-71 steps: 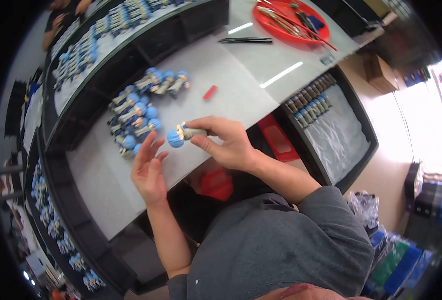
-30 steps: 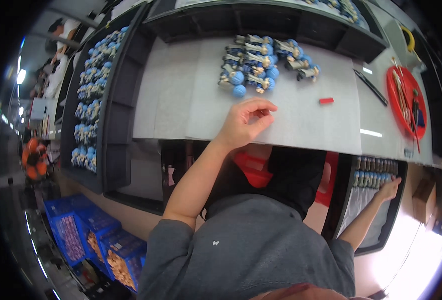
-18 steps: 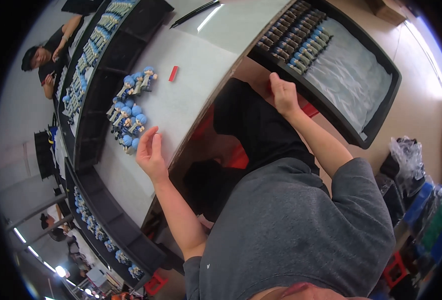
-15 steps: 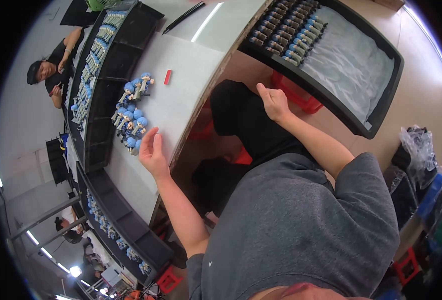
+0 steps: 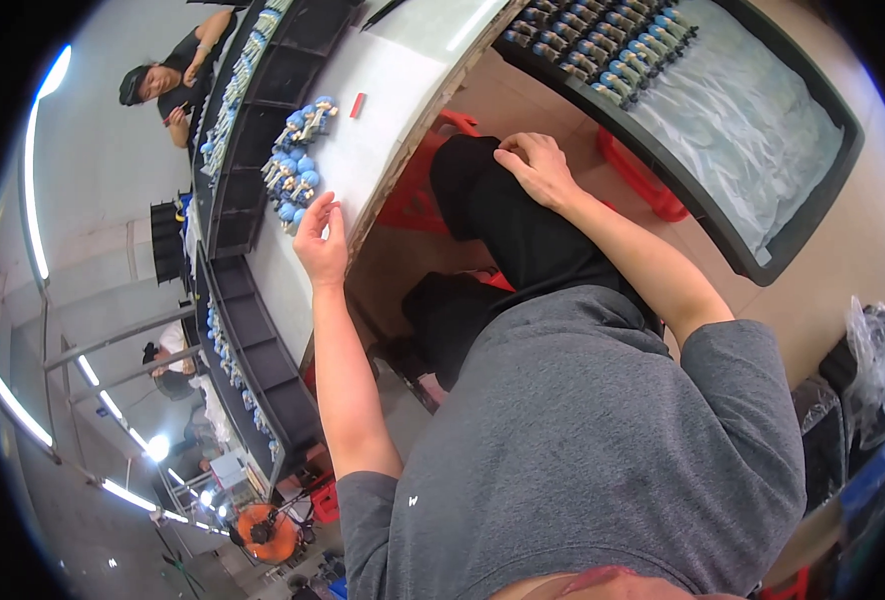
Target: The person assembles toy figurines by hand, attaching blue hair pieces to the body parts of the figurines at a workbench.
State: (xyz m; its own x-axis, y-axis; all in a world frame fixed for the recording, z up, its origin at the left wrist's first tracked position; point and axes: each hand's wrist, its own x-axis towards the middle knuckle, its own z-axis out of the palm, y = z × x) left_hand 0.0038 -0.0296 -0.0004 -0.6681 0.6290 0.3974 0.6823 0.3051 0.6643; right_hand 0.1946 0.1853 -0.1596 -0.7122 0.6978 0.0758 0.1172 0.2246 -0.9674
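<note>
My left hand [image 5: 321, 245] hovers at the near end of a cluster of small figurines [image 5: 291, 172] with blue heads, standing or leaning together on the white table [image 5: 388, 110]. Its fingers are bent a little, the thumb apart, and I see nothing held. Whether a fingertip touches the nearest figurine I cannot tell. My right hand [image 5: 540, 172] lies on the black trousers [image 5: 523, 225] at my knee, fingers loosely stretched and empty. A small red block [image 5: 358, 105] rests on the table beyond the cluster.
To the right, a black tray [image 5: 663, 168] holds rows of figurines [image 5: 648, 58] and a translucent plastic sheet [image 5: 753, 140]. Black compartment trays [image 5: 253, 135] line the table's far side. A co-worker [image 5: 178, 90] sits beyond them. Red stools [image 5: 408, 200] stand below the table.
My right hand has come down from above my lap onto my knee. The left hand stays beside the figurine cluster. The whole view has shifted.
</note>
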